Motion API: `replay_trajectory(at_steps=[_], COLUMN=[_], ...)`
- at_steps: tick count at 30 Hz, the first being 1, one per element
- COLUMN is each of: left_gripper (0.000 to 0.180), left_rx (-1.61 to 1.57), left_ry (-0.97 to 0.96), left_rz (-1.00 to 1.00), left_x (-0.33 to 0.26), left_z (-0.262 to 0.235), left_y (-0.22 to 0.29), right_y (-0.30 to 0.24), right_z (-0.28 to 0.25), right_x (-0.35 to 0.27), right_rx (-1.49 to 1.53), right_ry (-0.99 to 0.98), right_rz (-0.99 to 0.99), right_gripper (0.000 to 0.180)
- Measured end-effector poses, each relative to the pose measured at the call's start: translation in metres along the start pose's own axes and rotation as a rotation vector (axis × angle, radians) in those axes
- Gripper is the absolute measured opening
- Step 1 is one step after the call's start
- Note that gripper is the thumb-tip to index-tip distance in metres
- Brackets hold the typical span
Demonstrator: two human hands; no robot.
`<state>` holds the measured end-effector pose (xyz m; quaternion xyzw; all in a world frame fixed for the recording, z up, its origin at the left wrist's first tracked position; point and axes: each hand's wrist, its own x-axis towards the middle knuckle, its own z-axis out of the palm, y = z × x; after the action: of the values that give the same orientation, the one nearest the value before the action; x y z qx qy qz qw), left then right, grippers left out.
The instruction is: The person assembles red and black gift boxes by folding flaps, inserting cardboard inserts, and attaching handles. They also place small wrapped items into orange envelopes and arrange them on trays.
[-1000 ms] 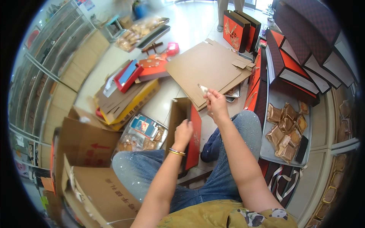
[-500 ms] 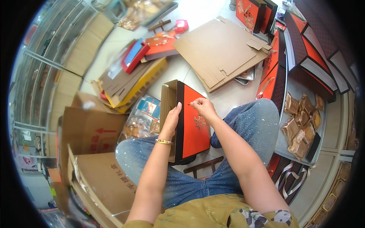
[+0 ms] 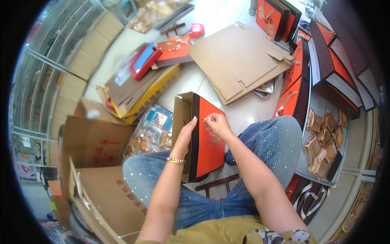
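Note:
Between my knees stands a red and dark gift box point(image 3: 208, 154) with a gold emblem on its red face. Its brown cardboard inside point(image 3: 183, 106) shows along the open left side. My left hand point(image 3: 185, 136) grips the dark edge by that opening, some of its fingers hidden within. Against the upper part of the red face, my right hand point(image 3: 218, 125) is pinched closed. Whatever lies between its fingertips is too small or too covered to make out.
Flat cardboard sheets point(image 3: 239, 61) lie ahead. Left are open cartons point(image 3: 97, 140) and a yellow-sided stack point(image 3: 156, 93). To the right stand red boxes point(image 3: 289, 97) and a metal tray point(image 3: 298, 160) holding gold-wrapped packets point(image 3: 324, 132). A wooden stool point(image 3: 217, 185) shows below the box.
The whole view has shifted slightly, so most things sit a little lower. My right fingers have curled in more over the red face. My left hand keeps its grip on the box.

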<state>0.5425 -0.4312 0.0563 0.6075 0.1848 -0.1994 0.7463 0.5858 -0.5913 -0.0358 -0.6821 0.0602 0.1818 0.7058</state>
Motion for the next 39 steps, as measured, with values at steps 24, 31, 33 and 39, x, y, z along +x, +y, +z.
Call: replay_trajectory(at_steps=[24, 31, 33, 39], left_gripper=[0.016, 0.023, 0.023, 0.018], left_rx=[0.805, 0.421, 0.485, 0.077], left_ry=[0.429, 0.152, 0.19, 0.051], left_rz=[0.494, 0.47, 0.427, 0.212], left_x=[0.048, 0.071, 0.074, 0.073], left_z=[-0.018, -0.034, -0.042, -0.03], left_y=[-0.036, -0.075, -0.076, -0.073], right_y=[-0.001, 0.047, 0.015, 0.03], right_z=[0.01, 0.006, 0.007, 0.0], right_x=[-0.011, 0.007, -0.002, 0.003], right_rx=[-0.069, -0.275, -0.185, -0.185], right_ry=[0.027, 0.062, 0.015, 0.049], right_rz=[0.023, -0.144, 0.036, 0.049], right_gripper=[0.026, 0.032, 0.034, 0.038])
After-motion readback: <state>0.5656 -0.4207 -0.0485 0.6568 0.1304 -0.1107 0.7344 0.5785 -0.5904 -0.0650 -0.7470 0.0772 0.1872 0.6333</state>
